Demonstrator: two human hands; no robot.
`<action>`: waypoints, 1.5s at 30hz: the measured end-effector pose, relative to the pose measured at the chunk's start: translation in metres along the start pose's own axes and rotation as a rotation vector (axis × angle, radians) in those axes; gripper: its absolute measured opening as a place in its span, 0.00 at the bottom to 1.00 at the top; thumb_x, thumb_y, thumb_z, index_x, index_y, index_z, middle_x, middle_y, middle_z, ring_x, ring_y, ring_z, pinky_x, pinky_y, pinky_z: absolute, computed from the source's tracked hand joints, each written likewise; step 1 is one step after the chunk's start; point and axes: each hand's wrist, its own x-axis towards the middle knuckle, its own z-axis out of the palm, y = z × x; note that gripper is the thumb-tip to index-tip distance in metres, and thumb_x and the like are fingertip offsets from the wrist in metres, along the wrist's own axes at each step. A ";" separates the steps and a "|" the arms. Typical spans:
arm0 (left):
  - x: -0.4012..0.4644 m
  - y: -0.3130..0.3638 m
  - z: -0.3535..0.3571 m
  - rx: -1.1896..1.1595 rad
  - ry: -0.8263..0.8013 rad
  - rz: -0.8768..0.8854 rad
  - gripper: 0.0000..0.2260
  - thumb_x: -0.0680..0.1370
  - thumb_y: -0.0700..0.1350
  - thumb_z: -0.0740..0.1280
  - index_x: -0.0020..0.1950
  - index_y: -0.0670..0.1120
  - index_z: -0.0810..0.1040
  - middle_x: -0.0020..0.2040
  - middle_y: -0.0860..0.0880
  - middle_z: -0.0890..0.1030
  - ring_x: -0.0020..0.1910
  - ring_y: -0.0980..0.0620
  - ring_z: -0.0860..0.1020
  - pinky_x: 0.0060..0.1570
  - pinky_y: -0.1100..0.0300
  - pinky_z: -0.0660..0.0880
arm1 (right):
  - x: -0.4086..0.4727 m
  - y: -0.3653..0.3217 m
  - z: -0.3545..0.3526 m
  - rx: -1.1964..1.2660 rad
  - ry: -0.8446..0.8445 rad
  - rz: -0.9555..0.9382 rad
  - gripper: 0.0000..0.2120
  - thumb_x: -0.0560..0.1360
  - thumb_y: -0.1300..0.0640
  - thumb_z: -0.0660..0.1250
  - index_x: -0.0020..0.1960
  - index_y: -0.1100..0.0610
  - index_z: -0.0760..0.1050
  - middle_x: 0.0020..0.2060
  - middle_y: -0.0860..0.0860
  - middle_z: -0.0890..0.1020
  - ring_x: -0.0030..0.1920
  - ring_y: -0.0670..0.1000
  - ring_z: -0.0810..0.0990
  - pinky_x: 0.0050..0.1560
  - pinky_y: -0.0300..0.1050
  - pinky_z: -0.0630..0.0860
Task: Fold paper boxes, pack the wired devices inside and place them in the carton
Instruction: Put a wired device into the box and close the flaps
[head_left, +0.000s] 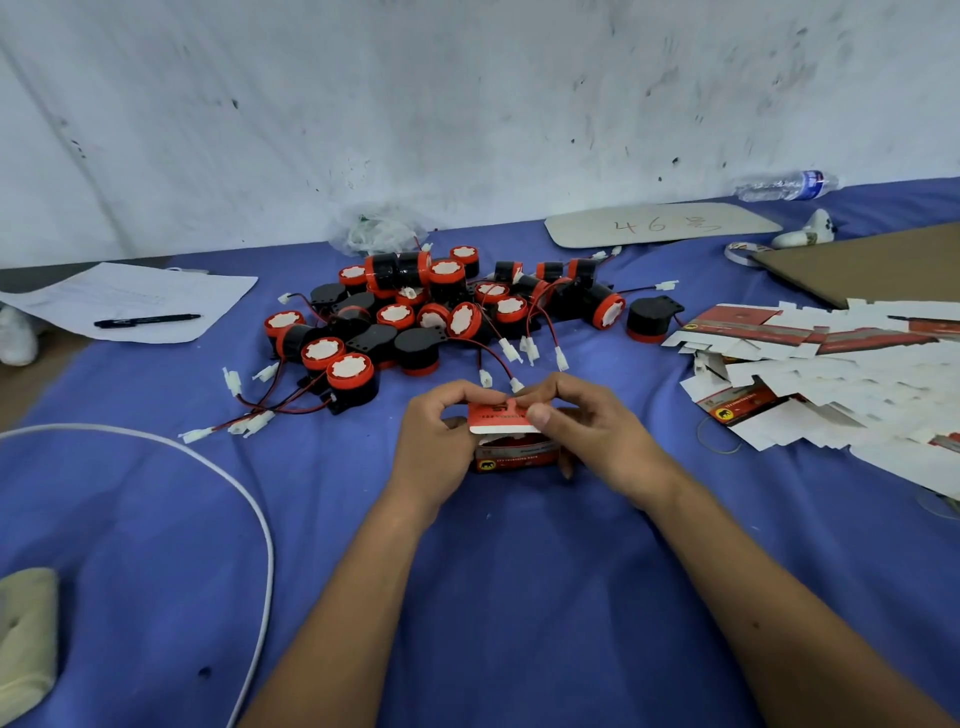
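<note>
- left hand (434, 441) and right hand (587, 428) both pinch the red paper box (506, 434), fingers curled on its top flap.
- pile of wired devices (441, 312) lies just beyond the box.
- flat box blanks (810, 374) lie right of the box.

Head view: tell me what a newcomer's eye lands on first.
First, the heap of black-and-red wired devices mid-table on the blue cloth. Then both hands, left hand and right hand, gripping a red paper box just before it. Flat box blanks sprawl at right.

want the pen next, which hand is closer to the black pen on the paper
Left. The left hand holds the red box on the black pen's side; the right hand is further right.
</note>
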 end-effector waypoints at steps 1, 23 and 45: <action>0.000 0.001 -0.002 -0.006 -0.032 -0.025 0.13 0.78 0.30 0.68 0.52 0.46 0.86 0.51 0.47 0.87 0.45 0.48 0.86 0.40 0.56 0.83 | 0.001 0.001 0.002 -0.041 0.034 0.007 0.18 0.70 0.35 0.74 0.49 0.47 0.79 0.51 0.57 0.84 0.41 0.69 0.77 0.28 0.54 0.77; 0.003 -0.004 -0.025 0.253 -0.190 0.159 0.16 0.70 0.38 0.81 0.57 0.45 0.85 0.62 0.50 0.82 0.52 0.42 0.82 0.54 0.46 0.81 | 0.004 0.013 0.002 -0.495 0.080 -0.320 0.13 0.71 0.52 0.79 0.52 0.54 0.83 0.53 0.47 0.82 0.53 0.46 0.82 0.53 0.43 0.79; 0.001 -0.007 -0.024 0.231 -0.167 0.199 0.19 0.73 0.41 0.80 0.60 0.50 0.78 0.60 0.54 0.81 0.40 0.45 0.79 0.43 0.53 0.81 | -0.006 0.003 0.013 -0.410 0.025 -0.118 0.16 0.80 0.59 0.68 0.65 0.45 0.80 0.72 0.41 0.69 0.72 0.43 0.60 0.60 0.21 0.64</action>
